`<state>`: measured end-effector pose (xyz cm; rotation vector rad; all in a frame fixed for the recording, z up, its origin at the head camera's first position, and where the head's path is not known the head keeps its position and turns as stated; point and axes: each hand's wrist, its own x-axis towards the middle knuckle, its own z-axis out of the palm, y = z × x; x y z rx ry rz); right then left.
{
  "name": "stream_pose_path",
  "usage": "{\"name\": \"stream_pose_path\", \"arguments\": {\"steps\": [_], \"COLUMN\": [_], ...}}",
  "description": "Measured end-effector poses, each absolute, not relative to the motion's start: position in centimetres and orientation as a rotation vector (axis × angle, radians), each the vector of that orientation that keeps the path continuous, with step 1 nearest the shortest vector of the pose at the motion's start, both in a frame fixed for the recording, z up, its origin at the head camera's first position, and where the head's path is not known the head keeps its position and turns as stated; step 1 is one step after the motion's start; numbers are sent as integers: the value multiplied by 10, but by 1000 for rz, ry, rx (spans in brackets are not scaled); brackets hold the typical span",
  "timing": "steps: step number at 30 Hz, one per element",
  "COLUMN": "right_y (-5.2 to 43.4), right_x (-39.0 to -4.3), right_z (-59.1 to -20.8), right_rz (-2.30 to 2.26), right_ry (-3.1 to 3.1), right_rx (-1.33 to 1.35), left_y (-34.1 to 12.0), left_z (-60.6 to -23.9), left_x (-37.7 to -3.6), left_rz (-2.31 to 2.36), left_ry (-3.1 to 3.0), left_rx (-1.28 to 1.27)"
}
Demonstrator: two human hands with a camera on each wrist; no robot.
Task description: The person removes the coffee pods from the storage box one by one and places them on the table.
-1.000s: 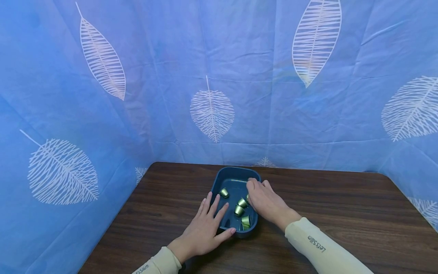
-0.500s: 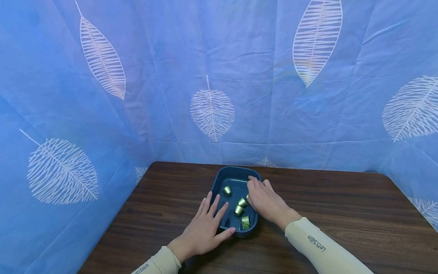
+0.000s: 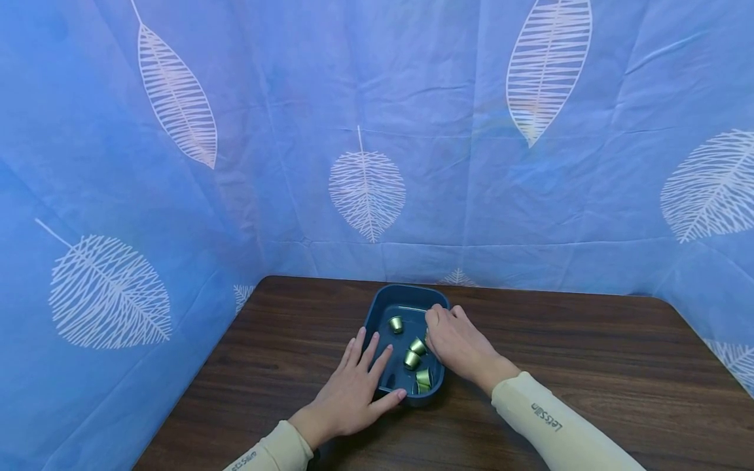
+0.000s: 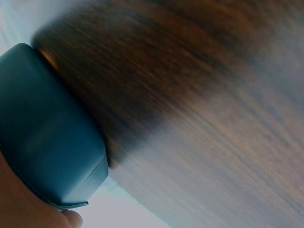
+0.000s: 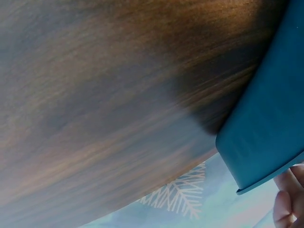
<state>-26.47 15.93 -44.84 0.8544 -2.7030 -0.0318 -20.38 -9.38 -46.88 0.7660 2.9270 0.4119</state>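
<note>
Left hand: flat, fingers spread and straight, resting on the near left rim of the blue tray, thumb along its near edge. Tray on the dark wooden table, near the blue leaf-print cloth. Inside the tray: small green capsules, one apart toward the far left corner. Right hand: over the tray's right side, fingers curled down among the capsules; grip hidden, cannot tell.

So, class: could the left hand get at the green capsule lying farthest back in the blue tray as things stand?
Probably yes. The left hand rests on the tray's near-left rim with fingers straight, and the far capsule lies uncovered just beyond them. The right hand is over the tray's right side, not across that path.
</note>
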Motion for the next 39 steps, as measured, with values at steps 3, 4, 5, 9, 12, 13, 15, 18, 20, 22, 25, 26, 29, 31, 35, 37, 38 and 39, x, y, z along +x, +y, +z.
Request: {"name": "stream_pose_path", "arguments": {"steps": [3,4,5,9,12,13,15,18,20,22,25,26,29,31,35,37,38,39], "right_y": [160,160,160,161,161,161,161,160,160,160,161,161,162,162,162,164,165,166], "right_x": [-266,-266,-266,-267,-268,-269,-270,-270,-271,-271,-272,-272,-273,-275,-276,-276,-275,-275], "right_z": [-448,-448,-448,-448,-447,-447,-446,-445,-444,-444,-443,-443,-442,-441,-435,-430,-427,-426], "right_rz": [-75,-83,-87,-93,-104,-107,-116,-115,-122,-125,-136,-140,-145,-129,-3,53,67,69], "right_ry": [-2683,-2676,-2672,-2682,-2694,-2698,-2704,-2714,-2718,-2717,-2706,-2701,-2687,-2682,-2667,-2640,-2619,-2595], "right_rx": [877,884,893,935,982,997,1021,1041,1049,1057,1068,1074,1090,1095,1092,1094,1099,1104], "left_y": [-94,-94,-94,-93,-93,-93,-92,-92,-92,-92,-91,-91,-91,-91,-91,-91,-91,-91], "left_z": [-469,-469,-469,-470,-470,-470,-470,-469,-470,-470,-471,-471,-472,-471,-470,-470,-470,-471], "left_x": [-204,-205,-205,-205,-205,-206,-206,-206,-206,-206,-207,-207,-208,-208,-208,-208,-208,-208], "left_rz": [421,422,419,423,426,427,429,434,432,436,436,438,441,446,452,456,456,457], "left_ry": [2926,2927,2928,2930,2927,2926,2923,2922,2923,2925,2930,2931,2932,2931,2931,2932,2932,2933], "left_rx": [766,767,768,770,773,775,782,792,794,793,790,790,784,780,775,774,772,769]}}
